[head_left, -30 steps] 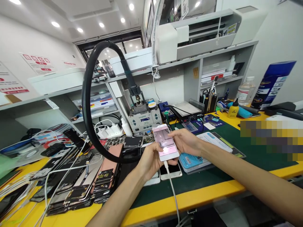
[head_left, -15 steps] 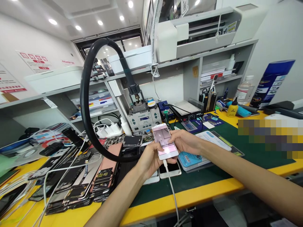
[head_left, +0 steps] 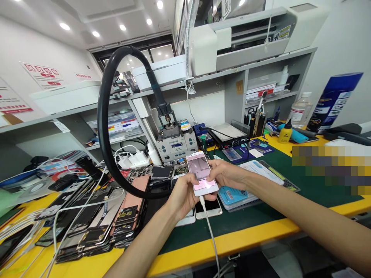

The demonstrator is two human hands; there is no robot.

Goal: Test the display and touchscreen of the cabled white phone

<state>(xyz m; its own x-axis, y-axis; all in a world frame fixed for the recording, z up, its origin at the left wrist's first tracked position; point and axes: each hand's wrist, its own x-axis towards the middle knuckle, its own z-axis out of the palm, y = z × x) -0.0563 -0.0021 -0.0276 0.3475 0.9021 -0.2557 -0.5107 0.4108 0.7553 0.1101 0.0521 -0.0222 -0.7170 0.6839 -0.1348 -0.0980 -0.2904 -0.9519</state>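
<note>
A white smartphone [head_left: 202,173] with a lit, pinkish screen is held up between both hands over the bench. My left hand [head_left: 185,193] is closed around its left side, thumb on the lower screen and fingers behind it. At the right edge, my right hand [head_left: 224,173] grips the phone, with its thumb over the lower right of the screen. A white charging cable [head_left: 209,227] is plugged into the bottom end and hangs down past the bench edge. Under the hands lies another phone [head_left: 213,210], face up and partly covered.
Stacks of phone parts [head_left: 98,227] lie on the left. A hot air station [head_left: 176,144] stands behind, its black hose [head_left: 102,116] arching over the left side. Blue and white packages [head_left: 234,197] lie to the right on the green mat [head_left: 313,181].
My right thumb has shifted slightly down on the phone's screen. My left hand and the phone hold almost the same place.
</note>
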